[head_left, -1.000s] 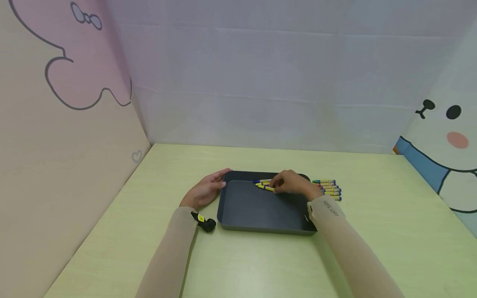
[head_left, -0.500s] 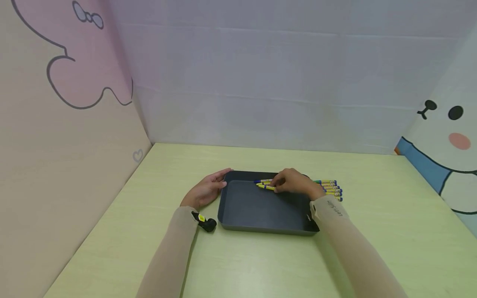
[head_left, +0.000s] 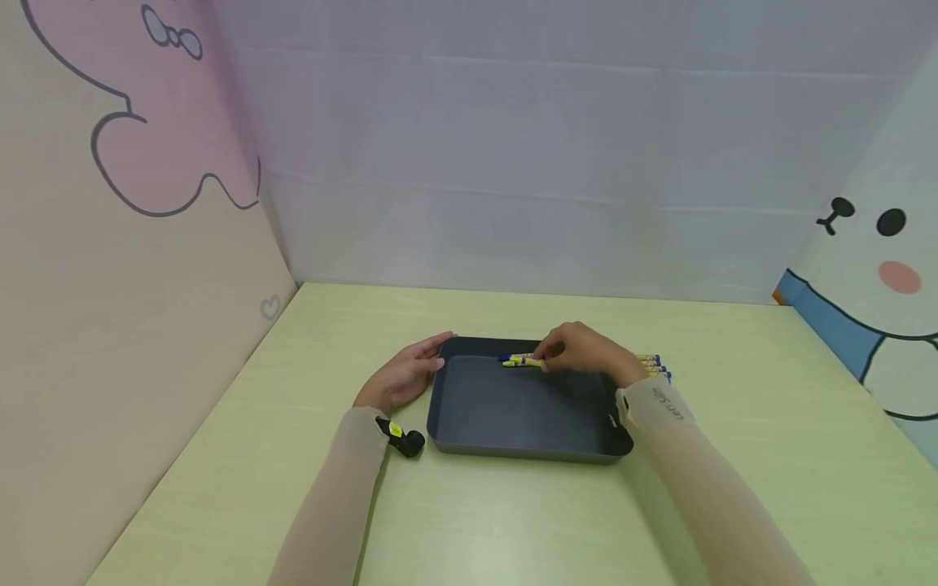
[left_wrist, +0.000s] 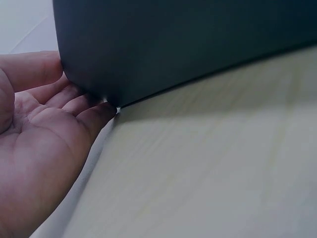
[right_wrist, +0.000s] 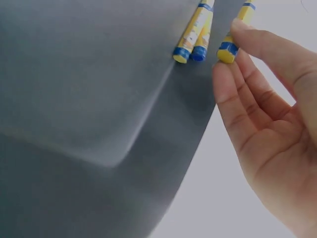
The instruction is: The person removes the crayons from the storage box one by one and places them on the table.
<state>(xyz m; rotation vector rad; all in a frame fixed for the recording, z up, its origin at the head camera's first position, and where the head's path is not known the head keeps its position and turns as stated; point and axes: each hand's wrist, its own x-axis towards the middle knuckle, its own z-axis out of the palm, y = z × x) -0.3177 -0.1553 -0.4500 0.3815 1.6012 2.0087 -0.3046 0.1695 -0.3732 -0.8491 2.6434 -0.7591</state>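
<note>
Pinched between the thumb and fingertips of my right hand [head_left: 586,352] is a yellow crayon [right_wrist: 232,45] with a blue band, over the far right part of a dark grey tray [head_left: 513,415]. Two more crayons lie side by side in the tray in the right wrist view: a yellow-ended crayon [right_wrist: 190,37] and a blue-ended crayon [right_wrist: 200,49]. The right hand hides part of them in the head view. At the tray's left side, my left hand [head_left: 401,376] rests its thumb and extended fingers against the outer wall near the far corner.
Several yellow-wrapped crayons [head_left: 654,366] lie on the table [head_left: 498,521] just right of the tray, partly behind the right wrist. A left side wall [head_left: 161,342] and a back wall [head_left: 469,179] bound the table.
The right hand has risen slightly and shifted right, and the nearest yellow crayon has left its spot in the tray. The left hand and the tray stay in place.
</note>
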